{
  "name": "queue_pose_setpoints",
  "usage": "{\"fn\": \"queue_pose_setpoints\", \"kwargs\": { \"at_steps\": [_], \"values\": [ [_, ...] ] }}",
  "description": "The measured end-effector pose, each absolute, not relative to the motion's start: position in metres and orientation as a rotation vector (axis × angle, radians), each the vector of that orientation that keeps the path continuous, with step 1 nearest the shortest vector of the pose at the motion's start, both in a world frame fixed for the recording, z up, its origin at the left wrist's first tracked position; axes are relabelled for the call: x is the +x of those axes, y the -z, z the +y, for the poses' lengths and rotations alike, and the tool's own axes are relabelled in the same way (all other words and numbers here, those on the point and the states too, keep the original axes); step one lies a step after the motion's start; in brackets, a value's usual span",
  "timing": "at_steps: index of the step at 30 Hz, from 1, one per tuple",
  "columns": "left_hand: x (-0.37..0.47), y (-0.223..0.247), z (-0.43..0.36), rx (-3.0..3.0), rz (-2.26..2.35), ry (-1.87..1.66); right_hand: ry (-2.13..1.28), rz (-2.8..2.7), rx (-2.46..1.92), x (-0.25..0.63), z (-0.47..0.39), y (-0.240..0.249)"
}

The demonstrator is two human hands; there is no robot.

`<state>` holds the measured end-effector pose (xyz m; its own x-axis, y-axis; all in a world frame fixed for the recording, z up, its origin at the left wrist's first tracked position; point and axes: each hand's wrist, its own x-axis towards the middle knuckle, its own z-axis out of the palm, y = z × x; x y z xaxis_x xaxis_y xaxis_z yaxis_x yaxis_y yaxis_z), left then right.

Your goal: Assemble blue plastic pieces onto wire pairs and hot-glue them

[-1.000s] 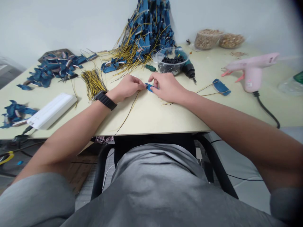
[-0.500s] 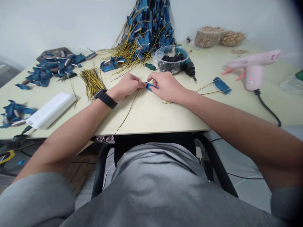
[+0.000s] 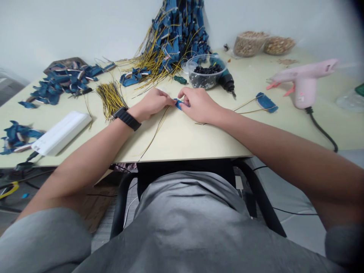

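Note:
A small blue plastic piece [image 3: 178, 104] lies between my two hands over the middle of the table, partly covered by fingers. My left hand [image 3: 156, 103] pinches its left end, where thin yellow and black wires [image 3: 156, 132] trail down toward the table's front edge. On the other side, my right hand [image 3: 199, 103] is closed with thumb and fingers on the piece's right end. Another blue piece [image 3: 266, 102] with two wires lies right of my right hand. Left of my left hand sits a bundle of yellow and black wires [image 3: 110, 99].
Behind my hands stand a clear tub [image 3: 207, 72] of black parts, a power drill [image 3: 226, 80] and a big heap of wired blue pieces [image 3: 179, 41]. More blue pieces [image 3: 64, 81] and a white box [image 3: 61, 132] are at left. A pink glue gun [image 3: 305, 81] stands at right.
Almost nothing differs. My right hand's fingers have shifted very slightly on the blue piece; my left hand keeps its place.

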<state>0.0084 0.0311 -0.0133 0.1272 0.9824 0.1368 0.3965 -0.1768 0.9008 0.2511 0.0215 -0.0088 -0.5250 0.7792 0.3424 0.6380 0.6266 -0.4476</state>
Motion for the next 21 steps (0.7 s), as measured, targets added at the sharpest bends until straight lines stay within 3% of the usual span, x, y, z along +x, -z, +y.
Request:
{"fn": "queue_pose_setpoints", "kwargs": {
  "at_steps": [21],
  "values": [
    [0.033, 0.005, 0.013, 1.689, 1.295, -1.2, -0.463, -2.19, -1.12, 0.256, 0.015, -0.008]
  ]
}}
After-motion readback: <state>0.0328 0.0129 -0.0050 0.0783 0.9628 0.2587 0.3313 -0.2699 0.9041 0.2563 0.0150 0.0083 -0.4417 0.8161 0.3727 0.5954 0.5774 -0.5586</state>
